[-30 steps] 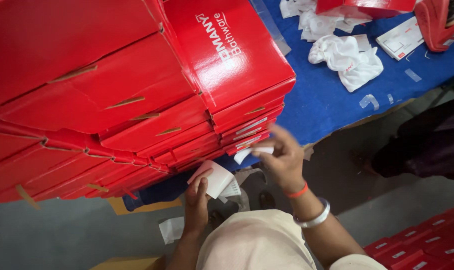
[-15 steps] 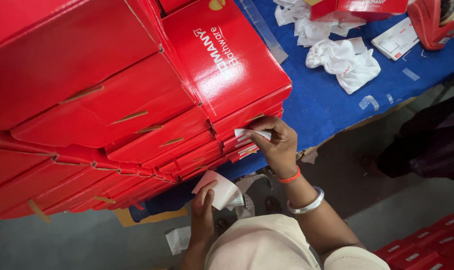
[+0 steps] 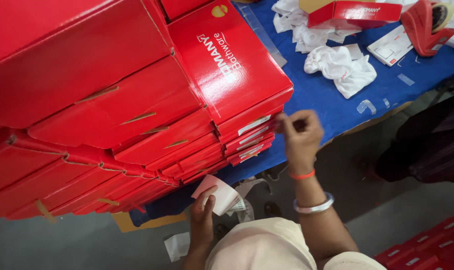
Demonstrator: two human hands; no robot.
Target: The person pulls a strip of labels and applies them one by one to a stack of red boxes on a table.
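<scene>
Raised, right hand (image 3: 301, 135) presses label (image 3: 253, 125) onto top box (image 3: 227, 60).

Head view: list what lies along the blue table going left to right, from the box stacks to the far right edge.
Stacks of flat red boxes → top red box with white lettering → right hand at the labelled box ends → crumpled white cloth → white card → red tape dispenser.

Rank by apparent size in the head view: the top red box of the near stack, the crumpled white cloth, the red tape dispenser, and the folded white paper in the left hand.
1. Top red box
2. Crumpled white cloth
3. Red tape dispenser, though it sits farther away, so this place is unsure
4. Folded white paper, held by the left hand
</scene>
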